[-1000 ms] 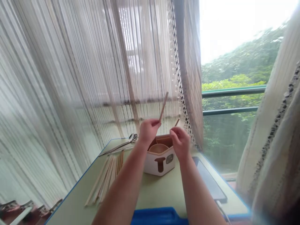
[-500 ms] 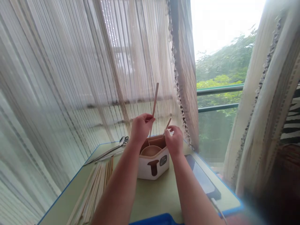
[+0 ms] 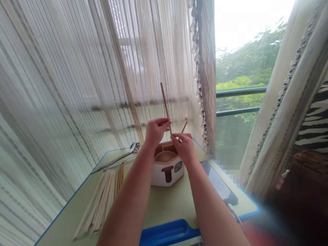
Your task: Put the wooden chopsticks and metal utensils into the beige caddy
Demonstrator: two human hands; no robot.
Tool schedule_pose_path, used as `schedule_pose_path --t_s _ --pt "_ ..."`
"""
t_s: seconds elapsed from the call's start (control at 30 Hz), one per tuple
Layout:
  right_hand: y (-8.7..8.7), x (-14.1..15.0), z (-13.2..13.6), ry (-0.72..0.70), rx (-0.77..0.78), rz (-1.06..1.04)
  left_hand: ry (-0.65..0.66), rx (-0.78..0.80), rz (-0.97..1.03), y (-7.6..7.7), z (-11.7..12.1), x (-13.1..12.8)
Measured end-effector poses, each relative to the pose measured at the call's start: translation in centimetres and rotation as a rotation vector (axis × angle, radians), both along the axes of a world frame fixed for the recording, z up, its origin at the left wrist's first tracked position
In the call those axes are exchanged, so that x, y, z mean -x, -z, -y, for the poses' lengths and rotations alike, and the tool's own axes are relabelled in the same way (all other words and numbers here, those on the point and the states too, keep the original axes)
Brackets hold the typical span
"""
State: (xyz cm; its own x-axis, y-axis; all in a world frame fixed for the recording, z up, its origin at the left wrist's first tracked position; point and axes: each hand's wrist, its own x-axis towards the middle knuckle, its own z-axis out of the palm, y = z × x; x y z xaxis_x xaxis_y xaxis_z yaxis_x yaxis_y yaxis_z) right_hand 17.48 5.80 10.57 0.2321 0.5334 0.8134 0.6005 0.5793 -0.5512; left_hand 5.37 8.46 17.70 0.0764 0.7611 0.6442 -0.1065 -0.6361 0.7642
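Apparently partway along, I had a stick (image 3: 164, 100) pinched in my left hand (image 3: 155, 132) above the box (image 3: 159, 174), my right hand (image 3: 186, 147) nipping its lower part, a second stick (image 3: 185, 126) behind, boxed or held I couldn't tell, a pile (image 3: 103, 201) left on the worktop (image 3: 169, 205).

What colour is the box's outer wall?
The box's outer wall is mostly white; the head view shows it best.

The location is a home interior, indicated by striped sheer curtains (image 3: 64, 68), beaded trim (image 3: 195, 51) and a railing (image 3: 241, 91) before trees (image 3: 252, 61).
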Motion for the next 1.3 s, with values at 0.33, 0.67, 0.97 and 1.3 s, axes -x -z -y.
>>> schedule_pose_path --t_s 0.33,0.67,0.97,1.3 --pt "-0.4 -0.6 0.2 0.021 0.080 -0.069 -0.036 -0.177 -0.159 0.5 -0.1 -0.8" --pt "-0.6 -1.1 0.5 0.029 0.188 -0.013 -0.143 -0.150 -0.324 1.9 -1.3 -1.3" --pt "0.2 -1.3 -0.6 -0.004 0.207 -0.008 -0.143 -0.092 -0.351 2.0 -1.2 -1.2" --pt "0.2 -1.1 -0.2 -0.033 0.322 -0.003 -0.185 -0.081 -0.425 1.7 -0.9 -0.9"
